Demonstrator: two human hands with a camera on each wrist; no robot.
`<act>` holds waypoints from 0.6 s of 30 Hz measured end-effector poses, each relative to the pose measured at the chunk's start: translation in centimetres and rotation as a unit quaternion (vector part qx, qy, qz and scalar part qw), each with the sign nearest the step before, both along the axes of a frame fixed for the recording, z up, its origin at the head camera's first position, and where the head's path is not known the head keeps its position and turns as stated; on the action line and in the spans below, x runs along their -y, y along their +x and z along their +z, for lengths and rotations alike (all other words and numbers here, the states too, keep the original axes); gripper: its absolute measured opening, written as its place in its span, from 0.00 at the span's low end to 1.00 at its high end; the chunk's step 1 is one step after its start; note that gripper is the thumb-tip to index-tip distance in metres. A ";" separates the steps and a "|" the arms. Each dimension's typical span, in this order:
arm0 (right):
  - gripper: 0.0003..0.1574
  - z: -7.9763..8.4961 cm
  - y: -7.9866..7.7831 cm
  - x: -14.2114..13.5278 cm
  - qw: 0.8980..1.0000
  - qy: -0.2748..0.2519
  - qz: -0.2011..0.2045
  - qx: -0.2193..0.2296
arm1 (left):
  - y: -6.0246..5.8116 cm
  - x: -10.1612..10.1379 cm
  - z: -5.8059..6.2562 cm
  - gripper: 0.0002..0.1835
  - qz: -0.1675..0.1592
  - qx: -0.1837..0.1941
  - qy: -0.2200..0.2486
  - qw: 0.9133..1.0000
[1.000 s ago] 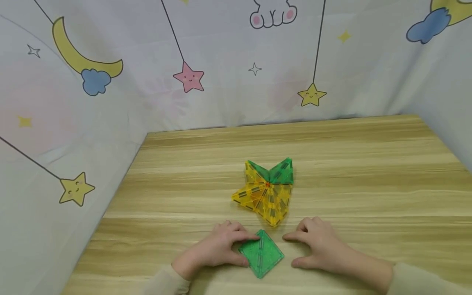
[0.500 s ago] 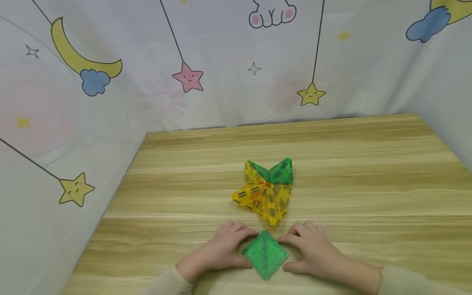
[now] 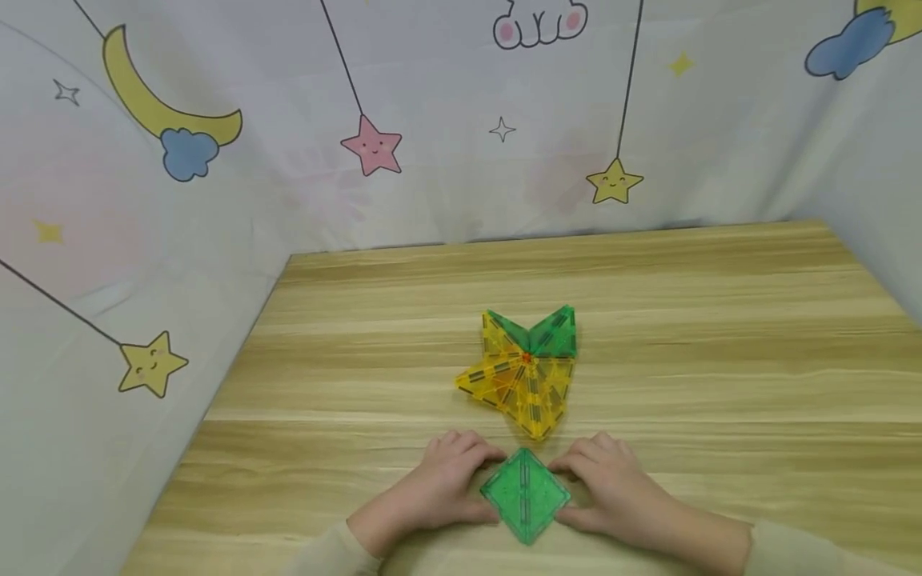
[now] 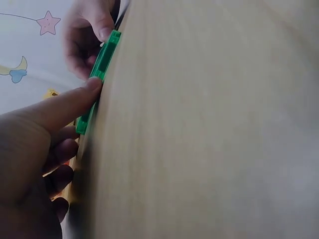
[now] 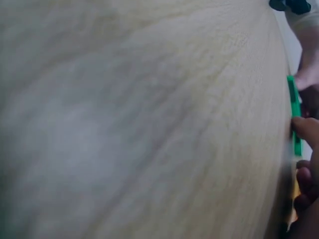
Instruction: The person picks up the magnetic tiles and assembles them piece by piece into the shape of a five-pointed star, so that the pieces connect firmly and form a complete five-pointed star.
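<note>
Two green triangular magnetic tiles [image 3: 525, 496] lie flat on the table, edge to edge along a middle seam, forming a diamond. My left hand [image 3: 454, 482] pinches the diamond's left side, index finger at the upper edge and thumb at the lower. From the other side my right hand [image 3: 615, 490] grips it the same way. In the left wrist view the left thumb [image 4: 75, 104] presses the side of the green tile [image 4: 107, 55]. The right wrist view catches the right thumb [image 5: 306, 130] on the tile's edge [image 5: 294, 99].
Just beyond the diamond stands a pointed star-like structure [image 3: 533, 388] of yellow, orange and green magnetic tiles. The wood-grain table [image 3: 720, 336] ends at a white printed cloth [image 3: 432, 80] behind and at both sides.
My right hand has come in from the right and now holds the diamond, which has shifted slightly right and turned a little. The star-like structure stays in place.
</note>
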State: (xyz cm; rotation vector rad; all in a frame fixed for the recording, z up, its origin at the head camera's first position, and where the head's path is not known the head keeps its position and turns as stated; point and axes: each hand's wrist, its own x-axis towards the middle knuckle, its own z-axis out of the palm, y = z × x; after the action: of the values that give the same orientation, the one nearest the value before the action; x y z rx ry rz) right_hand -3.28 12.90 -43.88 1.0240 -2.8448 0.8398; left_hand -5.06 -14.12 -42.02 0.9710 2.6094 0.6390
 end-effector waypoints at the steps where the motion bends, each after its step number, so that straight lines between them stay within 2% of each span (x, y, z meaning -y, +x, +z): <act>1: 0.28 0.0 0.0 -0.1 1.000 -0.001 -0.002 -0.004 | 0.0 0.0 0.0 0.34 0.001 -0.005 0.000 1.000; 7: 0.26 -0.4 -0.1 0.1 0.999 -0.022 0.009 -0.043 | 0.3 -0.5 -0.2 0.30 0.008 -0.007 0.027 1.000; 10: 0.26 -0.5 0.0 0.2 0.997 -0.032 0.010 -0.063 | 0.4 -0.6 -0.2 0.29 0.018 0.013 0.041 0.999; 12: 0.27 -0.6 0.1 0.3 0.997 -0.034 0.003 -0.066 | 0.3 -0.7 0.0 0.28 0.025 0.037 0.058 0.997; 14: 0.27 -0.6 0.1 0.3 0.997 -0.035 -0.005 -0.065 | 0.1 -0.8 0.2 0.26 0.032 0.083 0.089 0.992; 16: 0.27 -0.6 0.1 0.4 0.998 -0.035 -0.010 -0.060 | -0.2 -0.8 0.5 0.23 0.044 0.139 0.119 0.982; 18: 0.27 -0.5 0.1 0.5 0.998 -0.042 -0.014 -0.047 | -0.4 -0.8 0.7 0.20 0.059 0.190 0.150 0.969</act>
State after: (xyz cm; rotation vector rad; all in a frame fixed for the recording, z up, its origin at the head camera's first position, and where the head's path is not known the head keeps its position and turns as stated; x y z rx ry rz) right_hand -3.19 12.41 -44.37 0.9854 -2.7146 0.8764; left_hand -5.50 -13.31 -41.34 0.6876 2.2792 1.1521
